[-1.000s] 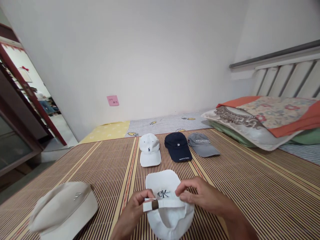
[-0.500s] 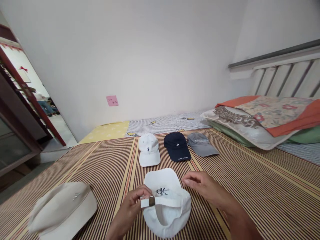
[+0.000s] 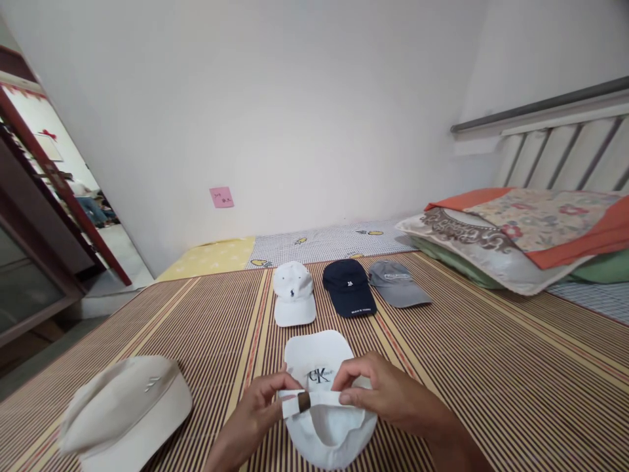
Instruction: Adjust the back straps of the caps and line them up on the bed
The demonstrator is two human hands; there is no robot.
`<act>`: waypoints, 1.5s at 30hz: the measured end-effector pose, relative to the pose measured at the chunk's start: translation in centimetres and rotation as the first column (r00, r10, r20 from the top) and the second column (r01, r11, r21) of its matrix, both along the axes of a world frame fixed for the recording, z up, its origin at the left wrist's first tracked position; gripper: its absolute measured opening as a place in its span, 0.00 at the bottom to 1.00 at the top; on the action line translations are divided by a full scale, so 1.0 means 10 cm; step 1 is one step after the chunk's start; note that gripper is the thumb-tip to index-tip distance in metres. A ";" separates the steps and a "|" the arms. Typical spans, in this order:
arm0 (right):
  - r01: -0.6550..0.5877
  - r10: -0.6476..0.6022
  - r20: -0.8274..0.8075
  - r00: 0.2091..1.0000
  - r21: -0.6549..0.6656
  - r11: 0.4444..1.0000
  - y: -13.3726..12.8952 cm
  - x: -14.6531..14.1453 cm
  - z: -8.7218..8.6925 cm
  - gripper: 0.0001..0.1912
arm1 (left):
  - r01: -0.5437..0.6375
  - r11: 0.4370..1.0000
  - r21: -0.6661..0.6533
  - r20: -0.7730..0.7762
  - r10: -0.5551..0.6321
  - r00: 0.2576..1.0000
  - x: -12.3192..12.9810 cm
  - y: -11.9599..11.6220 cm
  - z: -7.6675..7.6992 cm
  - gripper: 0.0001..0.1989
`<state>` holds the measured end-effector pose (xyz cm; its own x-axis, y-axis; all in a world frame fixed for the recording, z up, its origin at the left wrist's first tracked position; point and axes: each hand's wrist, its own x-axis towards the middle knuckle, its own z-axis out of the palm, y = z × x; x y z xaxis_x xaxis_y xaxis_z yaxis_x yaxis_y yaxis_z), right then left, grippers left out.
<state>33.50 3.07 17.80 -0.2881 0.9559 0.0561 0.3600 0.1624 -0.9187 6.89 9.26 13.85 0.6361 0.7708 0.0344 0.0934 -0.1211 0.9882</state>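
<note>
A white cap (image 3: pixel 319 351) with dark CK lettering lies on the striped mat in front of me, brim pointing away. Its back strap (image 3: pixel 322 398) carries a brown buckle (image 3: pixel 304 401). My left hand (image 3: pixel 263 403) pinches the strap's left end beside the buckle. On the other side, my right hand (image 3: pixel 376 390) has thumb and fingers closed on the strap's right part, covering some of the cap. Beyond the brim sit a second white cap (image 3: pixel 293 292) with a small dark emblem, a navy cap (image 3: pixel 348 287) and a grey cap (image 3: pixel 399 284).
A beige cap (image 3: pixel 130 410) rests at the left on the mat (image 3: pixel 216 328). Pillows (image 3: pixel 535 269) with a floral, orange-edged cover are stacked at the right. A pink note (image 3: pixel 221 197) is on the wall. Through the doorway at the far left, a person is partly visible.
My right hand has moved left and down from beside the brim and taken hold of the strap. My left hand keeps its pinch near the buckle.
</note>
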 end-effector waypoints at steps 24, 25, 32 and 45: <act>-0.006 0.007 -0.018 1.000 0.029 1.000 0.04 -0.19 -0.07 0.05 | 0.016 1.000 0.027 -0.028 -0.015 0.999 0.13 -0.07 0.03 0.21; -0.007 0.007 -0.017 1.000 0.033 0.999 0.04 -0.20 -0.07 0.05 | 0.016 0.999 0.035 -0.030 -0.015 0.999 0.13 -0.07 0.03 0.20; 0.000 0.001 -0.011 1.000 0.032 0.999 0.07 -0.22 -0.10 0.04 | 0.028 1.000 0.001 0.010 -0.028 1.000 0.14 -0.06 0.00 0.19; 0.047 -0.048 0.060 0.997 0.018 0.999 0.07 -0.32 -0.14 0.02 | -0.062 0.996 0.061 -0.033 0.064 0.997 0.02 -0.02 -0.04 0.32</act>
<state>30.30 3.75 16.37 -0.2456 0.9678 0.0558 0.4220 0.1585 -0.8926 7.10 9.09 13.49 0.5881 0.8065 0.0603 0.1368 -0.1727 0.9754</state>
